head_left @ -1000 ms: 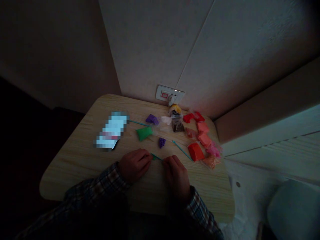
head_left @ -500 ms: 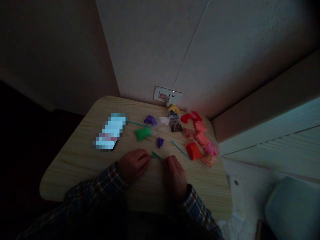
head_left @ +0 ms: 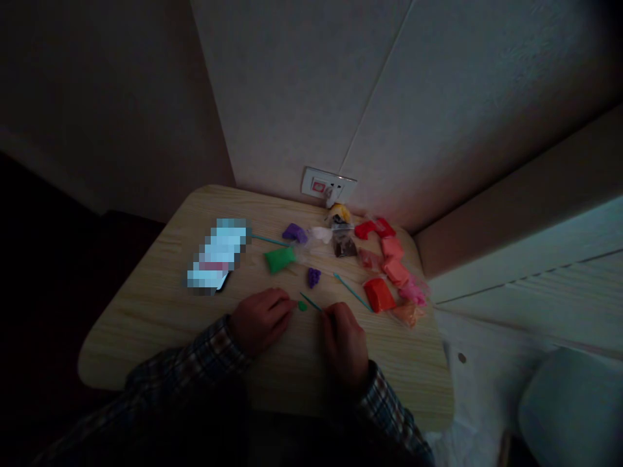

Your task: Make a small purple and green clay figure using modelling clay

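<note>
My left hand (head_left: 260,319) rests on the table with its fingers closed together, the tips at the edge of a small flat piece of green clay (head_left: 302,306). In my right hand (head_left: 344,340) is a thin dark-green modelling tool (head_left: 310,301), gripped between thumb and fingers. The tool's tip points left and stands just above the clay piece, apart from it. Beyond the hands lies a bumpy cluster of purple clay balls (head_left: 314,277). Another teal tool (head_left: 353,292) lies to the right of the cluster.
A phone (head_left: 218,254) with a lit, blurred screen lies at the left. A bag of green clay (head_left: 280,259), a purple one (head_left: 294,233) and a red one (head_left: 379,295) lie among several others at the back and right. A wall socket (head_left: 329,185) is behind the table (head_left: 146,324).
My right hand has drawn the tool's tip up off the green clay piece, which now shows whole. My left hand has stayed nearly still.
</note>
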